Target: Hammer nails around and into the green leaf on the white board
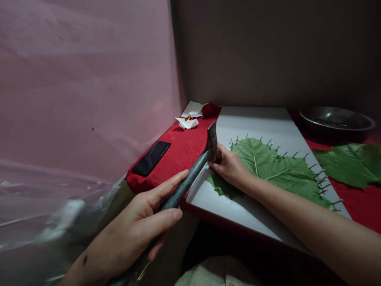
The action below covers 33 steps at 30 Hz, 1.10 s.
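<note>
Lobed leaf (272, 169), one, green, laid on one white board (253, 121). Lies beyond and right of the left hand; spreads mostly right of the right hand, under its wrist and forearm, one ragged lobe showing on the near side.

Nearest: pale cloth (218, 273), one piece, at the bottom, right of the left hand. Left hand (143, 220) closed round the handle of one hammer (190, 178), index finger laid along it, thumb on the near side. Hammer slants up and away; its head overlaps the right fingertips in view. Right hand (230, 165): at the leaf's left side, fingers bent; tips partly behind the hammer head. Cannot tell if they are together, apart or gripping something.

Black phone (151, 159), one, face up on red cloth (187, 149), beyond the left hand and left of the right.

Nails (295, 155): roughly twenty, overlapping, no exact count. They line the leaf's far and right edges, beyond and right of the right hand, many tilted.

Second leaf (354, 163), one, on the red cloth, well right of the right hand.

Farther, past the phone and left of the right hand: one crumpled tissue (188, 123), a few yellow sticks (188, 118), one white sheet (193, 108), one red rounded object (210, 110).

Metal bowl (358, 127), one, beyond and right of both hands; small dark pieces inside, too small to count.
</note>
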### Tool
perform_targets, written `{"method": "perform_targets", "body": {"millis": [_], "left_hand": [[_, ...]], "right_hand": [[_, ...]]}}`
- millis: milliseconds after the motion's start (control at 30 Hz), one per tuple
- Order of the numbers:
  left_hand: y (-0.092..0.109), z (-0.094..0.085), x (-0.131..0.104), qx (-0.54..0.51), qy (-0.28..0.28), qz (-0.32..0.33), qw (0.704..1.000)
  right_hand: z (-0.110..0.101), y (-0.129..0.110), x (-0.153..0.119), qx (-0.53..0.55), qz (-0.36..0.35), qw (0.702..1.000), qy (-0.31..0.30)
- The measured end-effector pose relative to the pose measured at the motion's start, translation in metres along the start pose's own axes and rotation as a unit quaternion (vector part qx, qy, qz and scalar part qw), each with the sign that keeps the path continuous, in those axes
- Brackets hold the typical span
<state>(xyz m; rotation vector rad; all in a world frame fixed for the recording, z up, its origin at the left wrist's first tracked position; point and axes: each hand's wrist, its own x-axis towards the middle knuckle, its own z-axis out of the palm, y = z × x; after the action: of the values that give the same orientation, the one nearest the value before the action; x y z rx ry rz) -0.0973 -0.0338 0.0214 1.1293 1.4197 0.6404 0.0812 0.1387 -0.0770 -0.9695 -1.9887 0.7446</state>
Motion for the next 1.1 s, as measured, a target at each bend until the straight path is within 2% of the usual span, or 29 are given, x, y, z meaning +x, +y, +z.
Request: {"method": "perform_targets", "body": {"millis": [133, 333, 500, 700, 867, 1033, 1100], "left_hand": [[0.002, 0.0, -0.004, -0.017, 0.021, 0.01, 1.0], [0.011, -0.001, 0.0, 0.008, -0.004, -0.031, 0.999], [0.008, -0.002, -0.004, 0.001, 0.022, -0.009, 1.0], [0.012, -0.002, -0.001, 0.021, -0.008, -0.021, 1.0], [0.009, -0.004, -0.006, 0.007, 0.034, -0.002, 0.999], [0.007, -0.005, -0.003, 0.023, 0.014, -0.023, 0.999], [0.009, -0.005, -0.004, 0.011, 0.032, -0.02, 0.999]], "right_hand": [[0.0, -0.001, 0.0, -0.028, -0.003, 1.0, 0.008], [0.0, -0.002, 0.0, -0.019, -0.001, 1.0, -0.006], [0.001, 0.0, 0.001, -0.048, -0.012, 0.999, -0.002], [0.0, -0.002, 0.0, -0.028, -0.003, 1.0, -0.01], [0.001, 0.0, 0.001, -0.05, -0.008, 0.999, -0.019], [0.002, 0.001, 0.002, -0.043, 0.006, 0.999, -0.032], [0.002, 0.002, 0.002, -0.048, 0.0, 0.998, -0.034]]}}
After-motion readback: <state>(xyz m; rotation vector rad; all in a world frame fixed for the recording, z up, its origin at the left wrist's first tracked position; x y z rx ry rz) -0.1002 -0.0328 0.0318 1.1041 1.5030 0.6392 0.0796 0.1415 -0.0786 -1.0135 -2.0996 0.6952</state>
